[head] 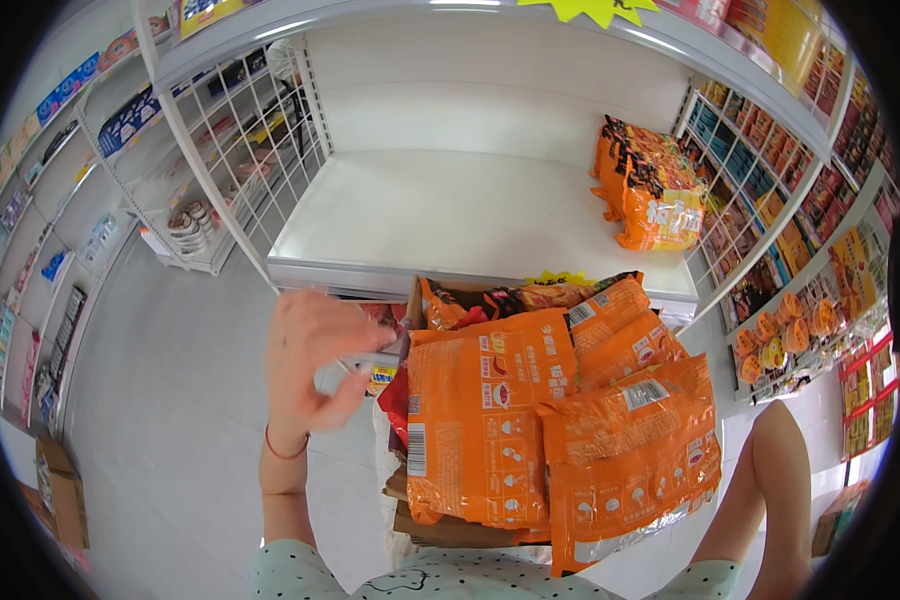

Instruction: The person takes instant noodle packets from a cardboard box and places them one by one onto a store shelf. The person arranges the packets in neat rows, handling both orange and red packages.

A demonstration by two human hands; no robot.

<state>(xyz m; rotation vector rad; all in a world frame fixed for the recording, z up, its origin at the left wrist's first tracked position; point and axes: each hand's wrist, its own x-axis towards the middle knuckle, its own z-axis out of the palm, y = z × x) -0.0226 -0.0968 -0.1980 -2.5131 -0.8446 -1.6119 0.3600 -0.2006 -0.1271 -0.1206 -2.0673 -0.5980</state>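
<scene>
My left hand (315, 360) is raised to the left of an open cardboard carton (450, 531), blurred, its thumb apart from its curved fingers and nothing held. Orange noodle packs fill the carton and rise above its rim. One large orange pack (480, 420) lies face down at the left, and another orange pack (634, 457) overlaps it at the right. More packs (615, 330) are wedged behind them. My right arm is bent at the right edge, with the hand out of view. On the white shelf (435, 202) ahead, several orange noodle packs (649, 187) stand together at the right end.
White wire grid panels (251, 150) bound the shelf at both sides. Another shelf board (450, 16) overhangs it. Stocked racks (787, 315) rise at the right, with others (37, 262) at the left. A cardboard box (61, 487) sits on the floor at lower left.
</scene>
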